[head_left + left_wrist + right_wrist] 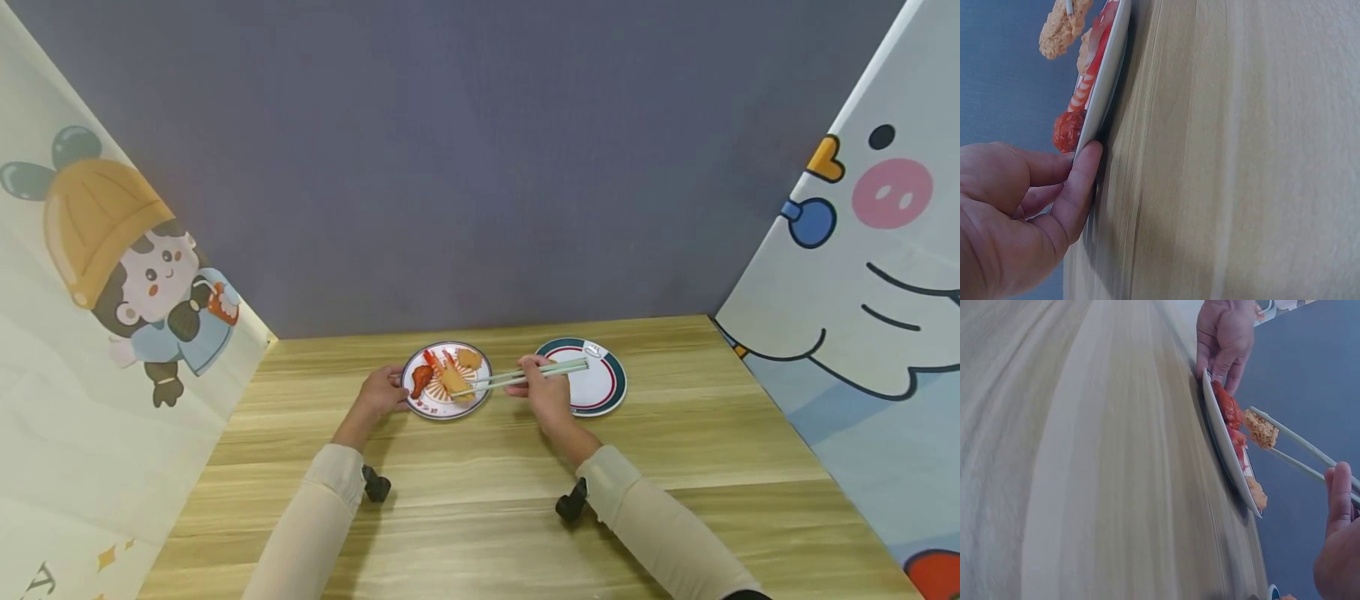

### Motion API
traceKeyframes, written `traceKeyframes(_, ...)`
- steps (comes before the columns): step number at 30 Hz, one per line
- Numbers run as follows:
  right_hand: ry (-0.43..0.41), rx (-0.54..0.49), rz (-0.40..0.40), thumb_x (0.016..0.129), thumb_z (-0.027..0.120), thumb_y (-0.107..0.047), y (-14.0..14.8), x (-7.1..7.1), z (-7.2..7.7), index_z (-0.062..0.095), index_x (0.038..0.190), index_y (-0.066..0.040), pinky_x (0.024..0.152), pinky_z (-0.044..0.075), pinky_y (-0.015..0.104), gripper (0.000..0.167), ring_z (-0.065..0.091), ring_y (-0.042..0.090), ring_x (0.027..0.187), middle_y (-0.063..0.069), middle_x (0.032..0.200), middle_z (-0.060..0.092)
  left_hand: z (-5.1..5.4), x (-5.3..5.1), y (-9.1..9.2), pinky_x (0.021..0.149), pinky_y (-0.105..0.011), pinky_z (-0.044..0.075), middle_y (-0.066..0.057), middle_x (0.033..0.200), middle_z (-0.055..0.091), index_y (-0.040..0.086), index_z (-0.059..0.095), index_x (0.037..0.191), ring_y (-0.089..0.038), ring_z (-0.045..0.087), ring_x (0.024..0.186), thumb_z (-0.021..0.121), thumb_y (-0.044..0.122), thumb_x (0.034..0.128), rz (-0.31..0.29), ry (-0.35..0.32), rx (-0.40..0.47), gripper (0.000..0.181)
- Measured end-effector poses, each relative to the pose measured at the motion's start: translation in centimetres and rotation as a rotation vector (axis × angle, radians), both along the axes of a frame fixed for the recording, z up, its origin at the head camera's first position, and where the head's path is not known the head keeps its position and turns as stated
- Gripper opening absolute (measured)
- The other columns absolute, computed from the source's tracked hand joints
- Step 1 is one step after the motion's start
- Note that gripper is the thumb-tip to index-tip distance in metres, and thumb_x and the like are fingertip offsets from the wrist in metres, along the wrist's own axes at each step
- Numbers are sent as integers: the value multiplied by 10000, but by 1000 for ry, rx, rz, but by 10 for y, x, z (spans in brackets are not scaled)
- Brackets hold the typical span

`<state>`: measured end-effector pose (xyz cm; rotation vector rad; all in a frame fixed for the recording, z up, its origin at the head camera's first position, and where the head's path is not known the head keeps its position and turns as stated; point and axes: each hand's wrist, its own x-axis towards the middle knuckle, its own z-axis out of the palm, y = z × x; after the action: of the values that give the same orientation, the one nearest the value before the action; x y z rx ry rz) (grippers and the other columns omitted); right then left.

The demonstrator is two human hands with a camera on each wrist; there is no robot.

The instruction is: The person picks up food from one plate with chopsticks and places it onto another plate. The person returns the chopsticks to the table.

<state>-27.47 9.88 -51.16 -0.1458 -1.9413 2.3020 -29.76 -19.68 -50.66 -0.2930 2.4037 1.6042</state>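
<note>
My left hand (382,390) pinches the left rim of a round patterned plate (483,396), thumb above and fingers beneath, as the left wrist view shows. Chopsticks (562,367) are in my right hand (547,393). Their tips grip a golden breaded fried piece (1261,429), held just above the plate. On that plate lie a glossy reddish-brown chicken piece (422,379), red-and-white striped pieces like shrimp (1083,90) and another fried piece (469,358). A second plate (617,383), white with green and red bands, sits by my right hand, which partly hides it.
Both plates rest on a wood-grain table (465,517) near its back edge. A grey panel (480,167) rises behind it. Cartoon-printed panels stand at the left (60,375) and right (862,308). Something orange shows at the right wrist view's bottom edge, too cropped to tell.
</note>
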Motion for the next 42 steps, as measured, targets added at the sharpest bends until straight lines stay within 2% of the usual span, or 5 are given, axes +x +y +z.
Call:
traceKeyframes(8,-12,-56,-47,1033,529,-139,18,-2,6,647,1057,76,604,670,290,246,717,146,575,88,787,647,-7,-3,0,714,-288,675,-255,1217,545,-66,430,1484,-216,638,857,574,-122,930,2,16,-13,575)
traceKeyframes(16,-31,-91,-99,1042,529,-161,42,-3,9,631,1058,54,617,674,316,238,715,140,564,379,1039,639,-11,-3,0,665,-267,670,-232,1130,590,-77,477,1448,-188,635,798,587,-151,896,9,52,-22,568)
traceKeyframes(24,-44,-95,-129,1050,544,-232,70,-3,11,601,1133,48,650,671,289,298,728,136,598,37,800,720,-11,-4,-1,681,-282,676,-249,1157,583,-77,468,1457,-197,646,814,592,-140,899,1,49,-35,575)
traceKeyframes(32,-44,-159,-193,1044,547,-195,87,-6,11,597,1168,56,658,671,262,283,717,126,596,129,919,687,-11,-4,-1,675,-270,672,-245,1162,584,-75,469,1457,-193,642,804,590,-137,900,11,42,-21,573)
traceKeyframes(42,-45,-148,-247,1051,531,-184,110,-4,11,577,1185,76,690,671,267,296,714,120,614,15,883,685,-11,-4,-1,681,-270,672,-241,1162,574,-75,467,1457,-191,635,809,586,-136,904,6,40,-28,568)
